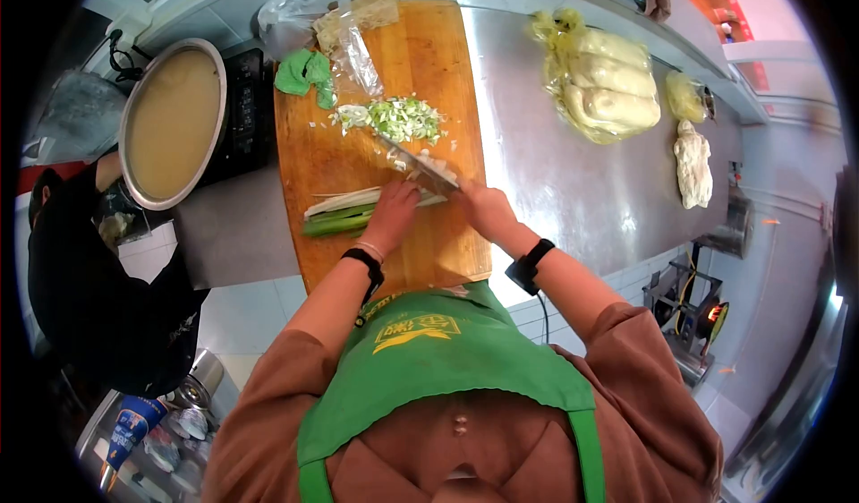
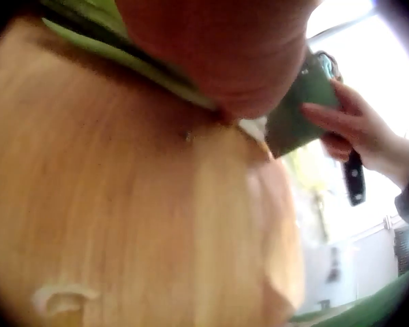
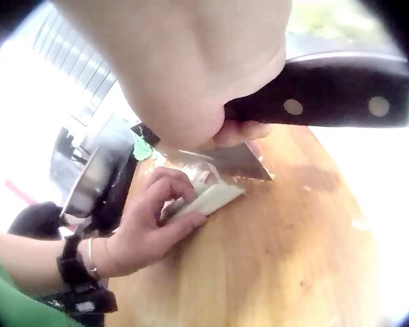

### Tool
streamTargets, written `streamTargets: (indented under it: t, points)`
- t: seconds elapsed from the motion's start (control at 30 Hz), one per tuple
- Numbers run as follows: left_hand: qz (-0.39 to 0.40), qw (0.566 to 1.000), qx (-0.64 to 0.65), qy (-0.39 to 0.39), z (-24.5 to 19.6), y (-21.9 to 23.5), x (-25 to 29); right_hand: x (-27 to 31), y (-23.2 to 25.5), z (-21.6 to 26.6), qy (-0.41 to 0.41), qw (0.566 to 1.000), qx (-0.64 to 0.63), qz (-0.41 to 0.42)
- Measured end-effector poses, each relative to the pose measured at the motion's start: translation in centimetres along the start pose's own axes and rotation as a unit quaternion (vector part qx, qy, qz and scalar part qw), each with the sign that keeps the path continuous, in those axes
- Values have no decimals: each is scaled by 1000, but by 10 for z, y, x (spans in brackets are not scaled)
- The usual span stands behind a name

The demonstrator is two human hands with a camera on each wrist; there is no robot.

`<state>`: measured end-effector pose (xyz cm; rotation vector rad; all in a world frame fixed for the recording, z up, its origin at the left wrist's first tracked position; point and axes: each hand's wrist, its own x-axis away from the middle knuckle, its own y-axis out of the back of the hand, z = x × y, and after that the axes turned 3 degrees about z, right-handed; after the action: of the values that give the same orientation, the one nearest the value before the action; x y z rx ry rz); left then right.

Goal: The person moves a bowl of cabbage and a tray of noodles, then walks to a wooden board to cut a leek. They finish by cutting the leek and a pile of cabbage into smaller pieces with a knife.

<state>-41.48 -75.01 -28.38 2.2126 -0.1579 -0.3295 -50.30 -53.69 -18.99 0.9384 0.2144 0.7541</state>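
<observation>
Clearly my left hand [image 1: 392, 215] pins the leek stalks [image 1: 344, 213] on the cutting board [image 1: 420, 64], fingers curled; my right hand [image 1: 483, 209] grips the knife [image 3: 324, 92]. A slipping blade could nick those knuckles.

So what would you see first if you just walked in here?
Probably the knife in the right hand, its blade down at the end of the leeks on the wooden board. The left hand holds the leeks down right beside the blade. Next, a pile of chopped green bits lies further up the board, and a big pot of tan liquid stands to its left.
</observation>
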Motion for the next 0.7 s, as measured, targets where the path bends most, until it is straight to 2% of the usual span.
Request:
streamTargets:
  t: [0.1,0.23,0.3,0.43,0.5,0.53,0.63,0.7]
  points:
    - [22,1000,-4,2,-13,1,-25,-9,18,-4,-4,996,85,24]
    - [2,1000,20,2,-19,10,-26,10,38,10,11,996,83,34]
    - [-25,999,20,18,-16,6,-21,20,41,18,-27,995,74,67]
    - [-40,999,9,16,-16,2,-21,18,7,3,-51,991,91,86]
    - [22,998,43,50,-13,4,-22,-7,0,3,-32,995,64,63]
    - [22,998,41,51,-12,3,-21,-11,0,-1,-31,996,62,63]
    - [-30,999,32,27,-11,1,-28,-10,15,-4,-18,996,54,66]
    - [-41,998,30,23,-13,0,-23,8,30,18,-71,994,46,73]
